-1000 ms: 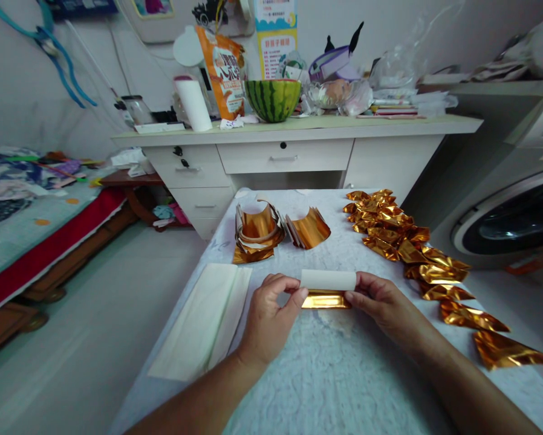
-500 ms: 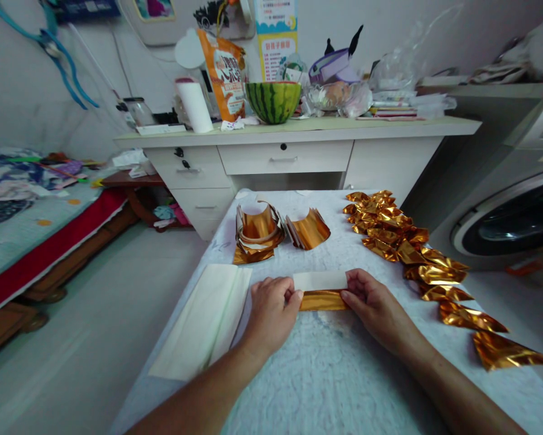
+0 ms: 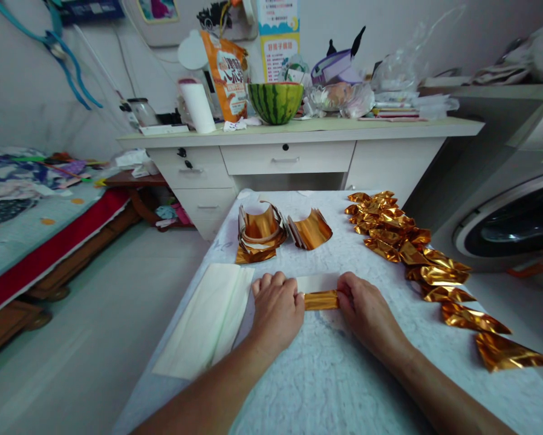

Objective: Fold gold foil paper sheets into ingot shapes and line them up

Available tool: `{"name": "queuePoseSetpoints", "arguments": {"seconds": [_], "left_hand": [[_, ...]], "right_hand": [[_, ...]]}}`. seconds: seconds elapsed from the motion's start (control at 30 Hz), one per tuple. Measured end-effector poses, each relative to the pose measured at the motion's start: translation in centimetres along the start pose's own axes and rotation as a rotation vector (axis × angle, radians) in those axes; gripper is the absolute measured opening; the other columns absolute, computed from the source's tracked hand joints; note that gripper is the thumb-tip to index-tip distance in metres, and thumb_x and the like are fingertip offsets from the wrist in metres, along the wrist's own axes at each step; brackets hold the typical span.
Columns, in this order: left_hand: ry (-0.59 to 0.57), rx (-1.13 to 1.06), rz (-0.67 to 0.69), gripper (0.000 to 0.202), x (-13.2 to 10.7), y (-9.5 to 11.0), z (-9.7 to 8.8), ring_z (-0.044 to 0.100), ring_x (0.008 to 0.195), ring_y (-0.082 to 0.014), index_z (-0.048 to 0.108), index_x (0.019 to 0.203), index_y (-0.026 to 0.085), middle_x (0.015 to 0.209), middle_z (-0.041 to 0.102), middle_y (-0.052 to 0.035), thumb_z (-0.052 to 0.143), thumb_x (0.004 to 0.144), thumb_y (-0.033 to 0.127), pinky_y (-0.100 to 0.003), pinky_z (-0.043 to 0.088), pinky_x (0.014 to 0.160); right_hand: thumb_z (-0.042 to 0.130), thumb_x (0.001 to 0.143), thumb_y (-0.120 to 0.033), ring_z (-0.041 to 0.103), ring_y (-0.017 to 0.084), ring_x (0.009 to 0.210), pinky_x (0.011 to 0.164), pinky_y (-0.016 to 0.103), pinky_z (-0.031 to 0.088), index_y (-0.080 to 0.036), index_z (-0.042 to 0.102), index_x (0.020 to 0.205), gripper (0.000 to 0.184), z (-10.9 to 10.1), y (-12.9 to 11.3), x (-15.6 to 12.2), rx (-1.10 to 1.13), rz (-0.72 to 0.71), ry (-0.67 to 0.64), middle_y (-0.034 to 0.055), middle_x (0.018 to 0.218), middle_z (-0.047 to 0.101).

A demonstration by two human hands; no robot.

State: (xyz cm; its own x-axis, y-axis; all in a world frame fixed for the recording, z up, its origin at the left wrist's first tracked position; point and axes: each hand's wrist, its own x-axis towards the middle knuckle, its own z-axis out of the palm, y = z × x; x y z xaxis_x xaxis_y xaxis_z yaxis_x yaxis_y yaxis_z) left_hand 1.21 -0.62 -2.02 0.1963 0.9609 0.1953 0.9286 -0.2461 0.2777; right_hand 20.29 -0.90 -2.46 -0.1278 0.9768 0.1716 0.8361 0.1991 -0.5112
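Note:
A sheet of gold foil paper (image 3: pixel 321 301) lies between my hands, its near edge folded into a gold band and its white side showing beyond. My left hand (image 3: pixel 278 305) grips the left end of the fold with curled fingers. At the other end, my right hand (image 3: pixel 362 305) is closed on the same sheet. Past them stand a curled stack of gold foil sheets (image 3: pixel 260 232) and a smaller curled stack (image 3: pixel 311 229). Folded gold foil pieces (image 3: pixel 396 235) form a row along the right side, with a single folded piece (image 3: pixel 510 350) nearest me.
White paper sheets (image 3: pixel 208 320) lie left of my hands on the cloth-covered table (image 3: pixel 326 386). Behind it stands a white desk (image 3: pixel 285 157) bearing half a watermelon (image 3: pixel 275 103) and an orange snack bag (image 3: pixel 228 78). A washing machine (image 3: pixel 511 181) is at right, a bed (image 3: pixel 63 223) at left.
My fingers have curled tighter over the sheet's ends, and my hands are slightly closer together. The gold band between them looks shorter and narrower.

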Motion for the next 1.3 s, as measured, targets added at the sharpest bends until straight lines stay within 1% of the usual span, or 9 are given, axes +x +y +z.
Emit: {"name": "queuePoseSetpoints", "arguments": {"seconds": [0.07,0.3,0.7,0.83,0.97,1.03,1.13,1.23,1.3], "left_hand": [[0.004,0.017,-0.001,0.012,-0.01,0.04,0.03,0.049,0.089,-0.0252,0.059,0.076,0.021,0.088,0.060,-0.0049,0.058,0.085,0.027,-0.040,0.031,0.079],[0.029,0.033,0.013,0.013,-0.09,0.05,0.04,0.049,0.089,-0.0261,0.060,0.077,0.020,0.089,0.059,-0.0056,0.055,0.088,0.027,-0.041,0.032,0.078],[0.056,0.042,0.043,0.016,-0.07,-0.08,0.21,0.048,0.088,-0.0256,0.061,0.080,0.020,0.088,0.059,-0.0060,0.051,0.092,0.026,-0.043,0.032,0.081],[0.068,0.031,0.011,0.007,-0.10,0.01,0.16,0.048,0.090,-0.0257,0.057,0.085,0.019,0.090,0.059,-0.0047,0.058,0.087,0.026,-0.043,0.033,0.084],[0.115,-0.026,0.001,0.018,0.07,-0.01,-0.05,0.048,0.093,-0.0253,0.055,0.096,0.019,0.095,0.059,-0.0034,0.066,0.081,0.020,-0.043,0.034,0.086],[0.118,-0.063,0.050,0.021,0.22,-0.11,-0.09,0.048,0.095,-0.0251,0.058,0.100,0.022,0.097,0.060,-0.0028,0.066,0.081,0.016,-0.042,0.034,0.085],[0.066,-0.133,0.217,0.021,0.42,-0.37,0.01,0.049,0.093,-0.0229,0.065,0.099,0.027,0.097,0.062,-0.0019,0.063,0.084,0.012,-0.039,0.035,0.080],[-0.002,-0.155,0.390,0.015,0.36,-0.48,0.02,0.051,0.089,-0.0196,0.067,0.095,0.026,0.090,0.064,-0.0007,0.060,0.089,0.015,-0.037,0.037,0.080],[-0.026,-0.107,0.459,0.012,0.05,-0.24,-0.16,0.053,0.090,-0.0195,0.067,0.096,0.024,0.087,0.065,-0.0003,0.057,0.092,0.017,-0.038,0.039,0.084]], "right_hand": [[0.043,0.085,-0.016,0.055,0.020,0.070,0.065,0.030,0.037,-0.021,0.048,0.079,0.010,0.08,0.04,0.05,-0.050,-0.025,-0.016,0.0036,0.074,0.060],[0.041,0.087,-0.012,0.055,0.021,0.073,0.068,0.031,0.037,-0.019,0.053,0.086,0.014,0.23,-0.23,0.01,-0.156,-0.036,-0.024,0.0053,0.078,0.061],[0.044,0.088,-0.013,0.055,0.023,0.076,0.070,0.033,0.036,-0.019,0.054,0.088,0.012,0.38,-0.26,0.03,-0.242,-0.019,-0.062,0.0064,0.082,0.059],[0.044,0.088,-0.014,0.054,0.022,0.075,0.069,0.033,0.035,-0.019,0.055,0.089,0.012,0.58,-0.15,0.04,-0.259,-0.029,-0.062,0.0060,0.082,0.058],[0.044,0.088,-0.014,0.053,0.022,0.075,0.069,0.032,0.036,-0.019,0.057,0.089,0.014,0.53,-0.22,0.02,-0.251,-0.025,-0.042,0.0064,0.084,0.055],[0.046,0.088,-0.014,0.052,0.022,0.078,0.070,0.032,0.037,-0.018,0.058,0.089,0.013,0.44,-0.25,0.02,-0.236,-0.030,-0.026,0.0074,0.087,0.054],[0.051,0.085,-0.013,0.051,0.023,0.083,0.072,0.032,0.038,-0.018,0.060,0.089,0.011,0.36,-0.19,0.04,-0.230,-0.045,0.012,0.0086,0.091,0.054],[0.054,0.084,-0.012,0.050,0.023,0.082,0.073,0.033,0.036,-0.018,0.062,0.086,0.011,0.39,-0.08,0.08,-0.240,-0.066,0.023,0.0077,0.090,0.055],[0.054,0.086,-0.012,0.049,0.022,0.080,0.072,0.033,0.034,-0.019,0.064,0.084,0.013,0.44,-0.07,0.12,-0.242,-0.076,0.006,0.0063,0.087,0.056]]}}
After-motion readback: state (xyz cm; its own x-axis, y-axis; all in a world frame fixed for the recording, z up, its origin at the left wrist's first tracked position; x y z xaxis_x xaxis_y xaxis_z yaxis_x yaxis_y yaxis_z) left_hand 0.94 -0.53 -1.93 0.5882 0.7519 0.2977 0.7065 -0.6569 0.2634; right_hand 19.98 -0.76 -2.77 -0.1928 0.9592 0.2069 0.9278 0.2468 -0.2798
